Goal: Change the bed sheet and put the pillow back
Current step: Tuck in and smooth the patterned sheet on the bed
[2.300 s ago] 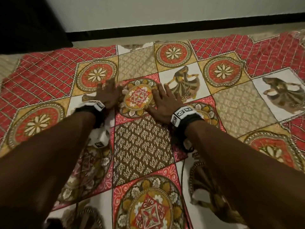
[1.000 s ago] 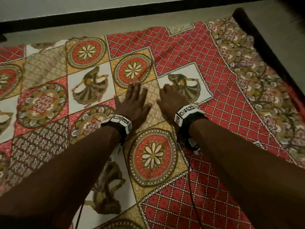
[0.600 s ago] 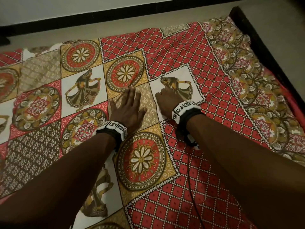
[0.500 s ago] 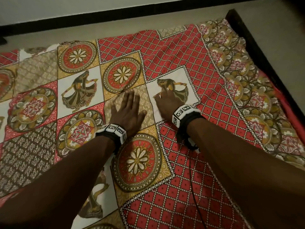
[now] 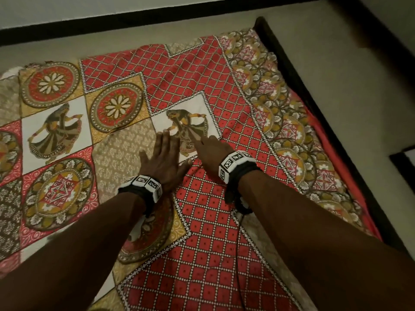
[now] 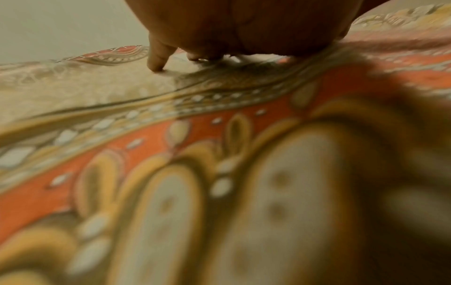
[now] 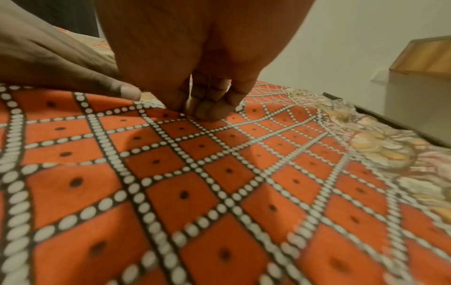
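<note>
One bed sheet [image 5: 208,90], two hands, left [image 5: 165,158] and right [image 5: 212,151], two wrist bands [image 5: 143,187], one box [image 7: 419,77]

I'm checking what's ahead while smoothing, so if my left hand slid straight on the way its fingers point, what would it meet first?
The left hand lies flat on the bed sheet. Straight ahead is only more sheet, first the white dancer panel, then red lattice; the way looks free to the far edge.

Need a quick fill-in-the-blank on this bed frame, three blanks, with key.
1. Both hands rest on the patterned ____, which lies spread over the bed.
2. The left hand lies flat with its fingers ____.
3. The right hand sits beside the printed ____ figure on a white square.

Missing words: bed sheet; straight; dancer
</note>
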### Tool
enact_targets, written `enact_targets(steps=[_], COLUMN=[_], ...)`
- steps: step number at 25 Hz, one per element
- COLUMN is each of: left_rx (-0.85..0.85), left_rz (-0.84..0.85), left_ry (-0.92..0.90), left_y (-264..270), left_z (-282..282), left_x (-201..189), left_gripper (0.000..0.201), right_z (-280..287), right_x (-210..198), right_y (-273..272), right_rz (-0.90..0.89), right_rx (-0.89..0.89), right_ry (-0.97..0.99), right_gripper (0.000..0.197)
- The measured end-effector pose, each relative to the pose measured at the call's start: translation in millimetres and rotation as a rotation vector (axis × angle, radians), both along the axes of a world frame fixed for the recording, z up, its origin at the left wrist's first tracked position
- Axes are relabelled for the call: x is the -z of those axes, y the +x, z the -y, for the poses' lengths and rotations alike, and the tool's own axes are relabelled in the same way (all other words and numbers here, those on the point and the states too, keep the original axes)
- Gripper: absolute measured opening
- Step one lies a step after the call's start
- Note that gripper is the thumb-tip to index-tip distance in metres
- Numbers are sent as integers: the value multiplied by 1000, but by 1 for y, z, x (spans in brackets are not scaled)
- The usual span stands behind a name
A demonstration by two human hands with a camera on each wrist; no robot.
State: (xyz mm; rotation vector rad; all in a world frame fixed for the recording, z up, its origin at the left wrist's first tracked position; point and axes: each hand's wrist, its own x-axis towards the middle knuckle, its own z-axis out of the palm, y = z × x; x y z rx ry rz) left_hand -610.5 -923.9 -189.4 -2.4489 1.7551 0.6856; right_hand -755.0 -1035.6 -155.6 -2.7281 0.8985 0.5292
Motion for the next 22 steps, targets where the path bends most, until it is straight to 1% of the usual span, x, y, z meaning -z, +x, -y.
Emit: enact_targets(steps=[3, 5, 7, 8, 10, 13, 15, 17, 18, 20, 22], left_rx=[104, 170, 225, 231, 176, 106, 68, 18, -19, -114, -226], left_rz=[-30, -47, -31, -25, -56, -120, -129, -63, -68, -57, -56], left_ry=[59, 88, 66, 42, -23, -54, -128, -237, -278, -308, -288], left_y=[-36, -64, -93, -109, -139, -181, -201, -217, -226, -245, -263], left_z=[12, 23, 35, 40, 53, 82, 104, 127, 138, 160, 179], left_x=[-14, -23, -31, -34, -38, -41, -36, -24, -21, -16, -12], left_gripper=[91, 86, 82, 80, 77, 75, 71, 61, 55, 48, 44], right_z=[12, 24, 36, 40, 53, 80, 105, 136, 150, 180, 208], right_x=[-16, -26, -38, -43, -49, -47, -41, -27, -19, -8, -7], right_y=[-46, -83, -123, -142, -168, -181, -179, -175, -176, -177, -174], right_rz=[-62, -122, -173, -165, -148, -188, -162, -119, -91, -91, -123], right_rx=[55, 119, 178, 209, 250, 298, 275, 197, 149, 64, -77], right_ry=[23, 22, 16, -3, -37, -48, -60, -109, -125, -140, -160], right_gripper=[48, 50, 54, 53, 53, 61, 62, 59, 57, 54, 50])
